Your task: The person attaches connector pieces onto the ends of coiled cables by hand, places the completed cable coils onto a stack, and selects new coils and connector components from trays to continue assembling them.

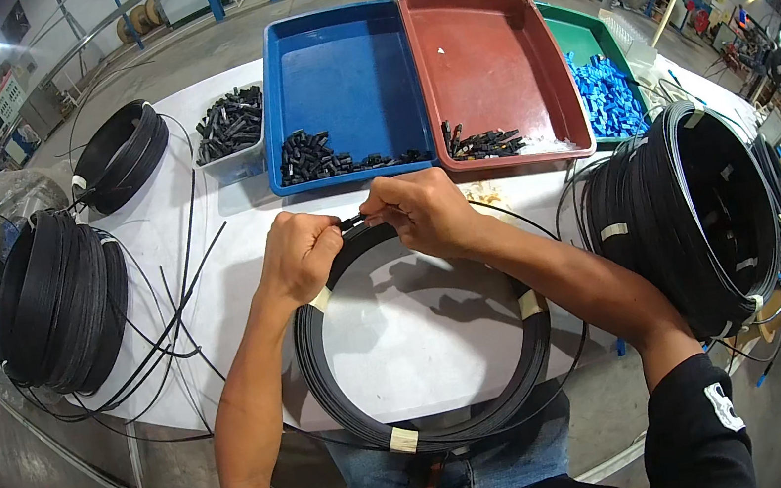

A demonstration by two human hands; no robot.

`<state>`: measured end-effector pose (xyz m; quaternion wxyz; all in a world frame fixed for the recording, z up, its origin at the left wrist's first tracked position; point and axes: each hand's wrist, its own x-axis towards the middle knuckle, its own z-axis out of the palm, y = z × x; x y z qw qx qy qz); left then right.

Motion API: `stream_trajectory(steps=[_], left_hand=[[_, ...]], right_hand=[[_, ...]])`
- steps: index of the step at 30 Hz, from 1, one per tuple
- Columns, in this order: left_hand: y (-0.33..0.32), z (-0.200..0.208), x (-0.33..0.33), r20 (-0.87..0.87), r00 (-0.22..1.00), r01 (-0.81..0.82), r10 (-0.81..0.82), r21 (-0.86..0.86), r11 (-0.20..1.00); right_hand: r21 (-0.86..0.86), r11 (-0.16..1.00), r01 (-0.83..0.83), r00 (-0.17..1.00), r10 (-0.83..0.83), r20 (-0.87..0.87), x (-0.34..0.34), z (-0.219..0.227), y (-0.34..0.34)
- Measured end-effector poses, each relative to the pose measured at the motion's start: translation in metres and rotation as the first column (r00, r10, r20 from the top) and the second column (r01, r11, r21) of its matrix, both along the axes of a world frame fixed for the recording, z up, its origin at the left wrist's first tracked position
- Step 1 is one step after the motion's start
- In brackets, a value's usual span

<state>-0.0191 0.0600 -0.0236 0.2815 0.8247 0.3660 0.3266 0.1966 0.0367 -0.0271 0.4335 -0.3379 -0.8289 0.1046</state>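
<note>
My left hand (300, 255) is closed in a pinch on one end of a small black connector (351, 221). Fingers of my right hand (424, 215) pinch the other end, so the two hands nearly meet. A thin black cable (518, 216) comes out past my right hand and curves down to the right. Below both hands lies a round coil of black cable (437, 434), bound with pale tape, its near side over the table edge. My fingers hide the ends of the connector.
Behind my hands stand a blue tray (341, 71) and a red tray (482, 41) with black parts, and a green tray (570, 29) of blue connectors. A clear tub (235, 166) holds black pieces. Cable coils (64, 300) stack left; a tall coil stack (637, 219) stands right.
</note>
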Motion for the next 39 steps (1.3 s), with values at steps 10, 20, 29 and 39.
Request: stream_trajectory(steps=[10,20,29,39], left_hand=[[-0.001,0.007,-0.006,-0.036,0.999,0.038,-0.035,0.077,0.996],[0.006,-0.001,-0.007,-0.07,0.991,0.122,-0.115,0.107,0.987],[-0.005,0.004,-0.001,-0.002,0.994,0.104,-0.107,0.269,0.958],[-0.012,0.003,-0.002,0.011,0.995,0.093,-0.096,0.148,0.985]], right_hand=[[0.074,0.997,0.021,1.0,-0.02,-0.016,-0.001,0.0,0.002],[0.298,0.954,-0.021,0.995,-0.01,0.101,0.0,0.001,0.001],[0.278,0.96,-0.018,0.998,-0.001,0.069,-0.007,0.006,-0.004],[-0.006,0.998,-0.059,0.975,0.059,0.216,-0.008,0.043,-0.01]])
